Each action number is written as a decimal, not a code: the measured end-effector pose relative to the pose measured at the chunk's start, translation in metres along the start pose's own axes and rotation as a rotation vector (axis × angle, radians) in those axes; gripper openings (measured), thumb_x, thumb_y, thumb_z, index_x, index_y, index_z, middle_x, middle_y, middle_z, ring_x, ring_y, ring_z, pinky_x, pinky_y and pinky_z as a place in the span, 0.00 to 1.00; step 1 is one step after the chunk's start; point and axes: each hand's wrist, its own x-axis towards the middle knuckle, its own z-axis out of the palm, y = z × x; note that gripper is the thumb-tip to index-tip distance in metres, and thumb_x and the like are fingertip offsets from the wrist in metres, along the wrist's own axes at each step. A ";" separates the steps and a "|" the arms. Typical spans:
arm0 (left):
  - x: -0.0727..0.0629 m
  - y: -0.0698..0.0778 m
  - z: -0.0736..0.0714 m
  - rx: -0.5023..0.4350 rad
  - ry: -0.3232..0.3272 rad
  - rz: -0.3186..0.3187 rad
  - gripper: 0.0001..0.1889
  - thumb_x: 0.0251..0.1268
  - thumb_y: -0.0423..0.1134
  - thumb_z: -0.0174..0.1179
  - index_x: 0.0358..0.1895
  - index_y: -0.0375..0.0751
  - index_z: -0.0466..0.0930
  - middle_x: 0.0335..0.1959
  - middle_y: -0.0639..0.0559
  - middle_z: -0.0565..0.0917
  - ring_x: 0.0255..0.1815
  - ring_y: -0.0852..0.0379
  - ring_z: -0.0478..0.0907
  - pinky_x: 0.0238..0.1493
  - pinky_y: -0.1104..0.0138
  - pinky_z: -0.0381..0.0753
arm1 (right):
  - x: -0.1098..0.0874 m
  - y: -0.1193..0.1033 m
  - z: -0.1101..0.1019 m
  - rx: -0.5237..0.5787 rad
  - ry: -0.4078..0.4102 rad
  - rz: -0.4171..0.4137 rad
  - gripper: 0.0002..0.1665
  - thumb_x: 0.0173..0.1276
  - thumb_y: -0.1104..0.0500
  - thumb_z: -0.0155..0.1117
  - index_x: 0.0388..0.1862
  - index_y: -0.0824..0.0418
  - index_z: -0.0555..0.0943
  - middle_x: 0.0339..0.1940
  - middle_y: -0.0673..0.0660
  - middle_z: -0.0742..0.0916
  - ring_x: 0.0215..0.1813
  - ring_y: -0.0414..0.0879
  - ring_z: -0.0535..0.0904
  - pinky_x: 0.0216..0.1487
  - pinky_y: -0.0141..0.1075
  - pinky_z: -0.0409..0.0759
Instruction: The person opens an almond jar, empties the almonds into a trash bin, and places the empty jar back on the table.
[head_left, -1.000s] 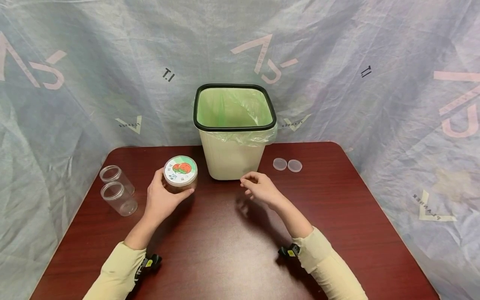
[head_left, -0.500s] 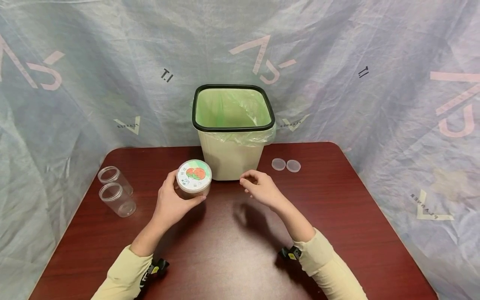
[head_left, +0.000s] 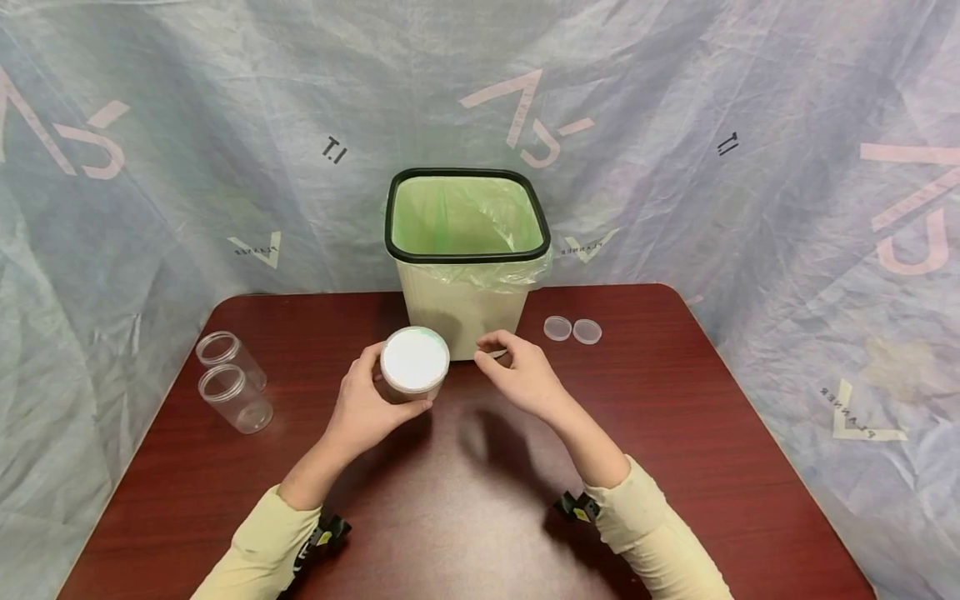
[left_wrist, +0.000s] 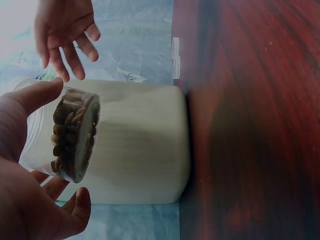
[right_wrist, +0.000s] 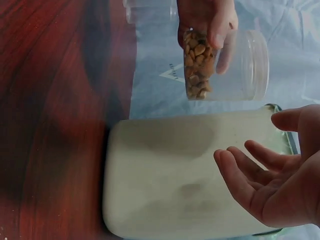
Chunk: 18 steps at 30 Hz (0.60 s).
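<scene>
My left hand (head_left: 367, 417) grips a clear plastic jar (head_left: 415, 362) upright above the table, thumb on its near side and fingers behind. Glare whitens the jar's round lid. In the right wrist view, small brown nut-like pieces (right_wrist: 197, 65) fill the jar's lower part, and its upper part is transparent. My right hand (head_left: 525, 379) hovers to the right of the jar, apart from it, with relaxed fingers and nothing in them. The right wrist view has its fingers (right_wrist: 237, 180) loosely bent and the palm turned upward.
Behind both hands stands a cream bin (head_left: 465, 308) with a black rim and a green liner. Two open clear jars (head_left: 243, 400) are at the table's left side. Two small clear lids (head_left: 587, 332) lie right of the bin. A printed cloth (head_left: 330, 100) hangs behind.
My left hand has carried the jar rightward, from left of the bin to in front of it. The right hand stays nearly in place, its fingers opening slightly.
</scene>
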 end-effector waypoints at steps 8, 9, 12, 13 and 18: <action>0.003 0.005 0.006 -0.008 -0.031 0.033 0.50 0.29 0.48 0.84 0.64 0.50 0.68 0.53 0.55 0.76 0.52 0.53 0.69 0.49 0.56 0.72 | 0.000 -0.002 0.001 0.014 0.018 -0.021 0.20 0.68 0.49 0.64 0.55 0.54 0.79 0.54 0.55 0.84 0.39 0.41 0.84 0.40 0.41 0.81; 0.003 0.006 0.007 -0.006 -0.032 0.039 0.50 0.28 0.47 0.84 0.64 0.50 0.68 0.53 0.55 0.76 0.53 0.53 0.69 0.49 0.56 0.71 | 0.000 -0.002 0.001 0.020 0.021 -0.025 0.20 0.67 0.49 0.64 0.56 0.54 0.79 0.54 0.54 0.84 0.40 0.41 0.84 0.40 0.41 0.81; 0.004 0.009 0.008 0.004 -0.035 0.058 0.50 0.27 0.47 0.84 0.63 0.49 0.69 0.53 0.56 0.76 0.55 0.53 0.68 0.52 0.55 0.70 | -0.001 -0.004 0.001 0.036 0.032 -0.041 0.22 0.65 0.50 0.67 0.57 0.54 0.78 0.53 0.52 0.83 0.40 0.43 0.85 0.41 0.41 0.81; 0.004 0.010 0.009 0.009 -0.034 0.064 0.50 0.27 0.47 0.84 0.63 0.48 0.69 0.54 0.56 0.76 0.56 0.53 0.68 0.53 0.55 0.69 | -0.001 -0.005 0.002 0.041 0.035 -0.048 0.22 0.65 0.51 0.67 0.57 0.54 0.78 0.53 0.52 0.83 0.40 0.43 0.85 0.41 0.41 0.81; 0.006 0.013 0.011 0.054 -0.030 0.116 0.49 0.27 0.48 0.84 0.62 0.47 0.70 0.54 0.55 0.76 0.57 0.53 0.68 0.54 0.54 0.70 | -0.003 -0.009 0.003 0.045 0.052 -0.084 0.25 0.62 0.51 0.70 0.57 0.54 0.78 0.52 0.51 0.83 0.39 0.42 0.85 0.40 0.39 0.82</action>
